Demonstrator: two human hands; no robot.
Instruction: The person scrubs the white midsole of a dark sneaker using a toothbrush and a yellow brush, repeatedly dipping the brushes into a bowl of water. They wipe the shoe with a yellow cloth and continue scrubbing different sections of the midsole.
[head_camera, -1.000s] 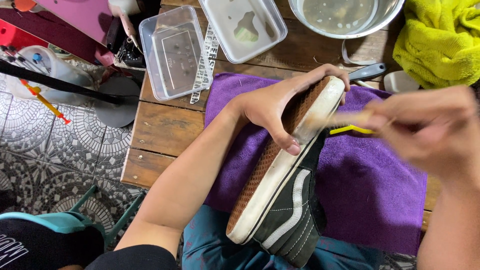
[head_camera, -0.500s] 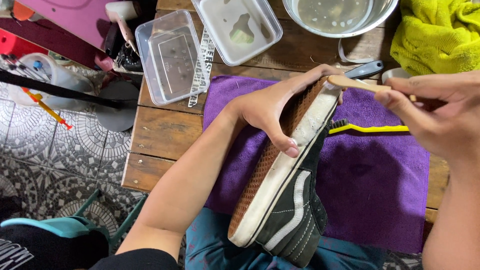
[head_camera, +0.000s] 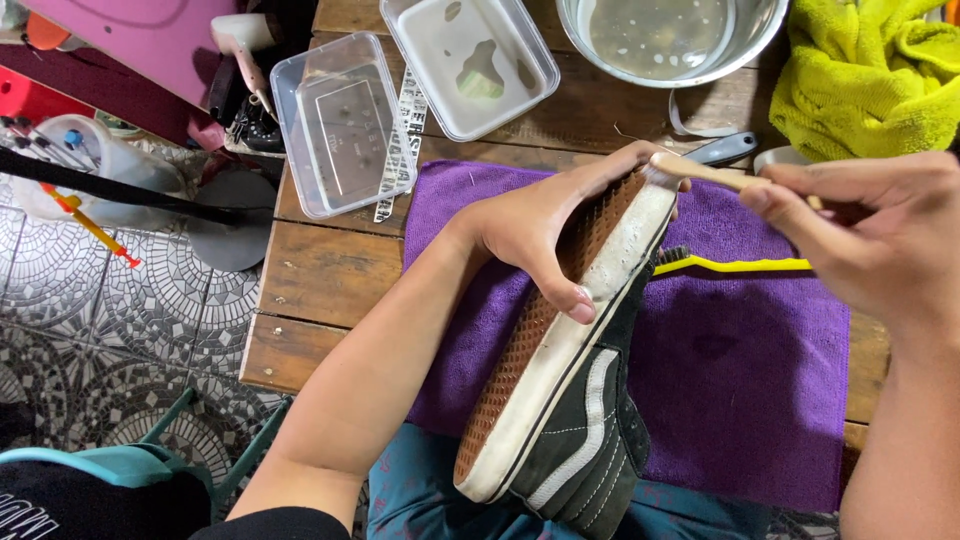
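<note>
1. the left hand (head_camera: 545, 225) grips a black shoe (head_camera: 570, 400), fingers curled over the brown sole and thumb pressed on the white sole edge.
2. the shoe lies sole-up and tilted over the purple towel (head_camera: 745, 370), toe toward the table's far edge, heel off the near edge over the lap.
3. the right hand (head_camera: 865, 235) pinches a wooden-handled brush (head_camera: 700, 172), fingers closed on the handle; its tip touches the toe's white rim.
4. a yellow brush (head_camera: 735, 265) lies on the towel just beside the shoe.
5. a metal bowl (head_camera: 670, 40) of water, a yellow cloth (head_camera: 865, 80) and two clear plastic containers (head_camera: 345, 120) line the wooden table (head_camera: 320, 275) at its far edge.
</note>
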